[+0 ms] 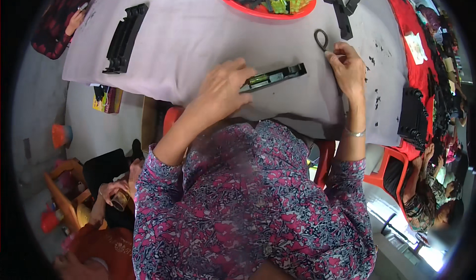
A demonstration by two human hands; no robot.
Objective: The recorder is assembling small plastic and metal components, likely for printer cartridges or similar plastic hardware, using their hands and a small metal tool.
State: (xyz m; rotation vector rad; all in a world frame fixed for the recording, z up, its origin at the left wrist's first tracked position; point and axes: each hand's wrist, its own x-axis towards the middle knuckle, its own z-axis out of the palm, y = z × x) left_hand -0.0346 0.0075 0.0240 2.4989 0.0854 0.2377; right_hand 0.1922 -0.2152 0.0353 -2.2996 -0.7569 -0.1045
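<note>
Probably light and stiff, the black case point(274, 77) is gripped at its left end by the curled left hand point(225, 88), over the counter point(173, 57) — best held by its sides; a dark loop point(325, 43) is pinched by the right hand point(348, 70).

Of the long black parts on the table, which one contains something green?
The black part held in the left hand; no green shows inside the others.

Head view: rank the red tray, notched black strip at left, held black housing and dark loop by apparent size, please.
1. Red tray, even cropped by the picture's top edge
2. Notched black strip
3. Black housing, partly covered by the left hand
4. Dark loop
</note>
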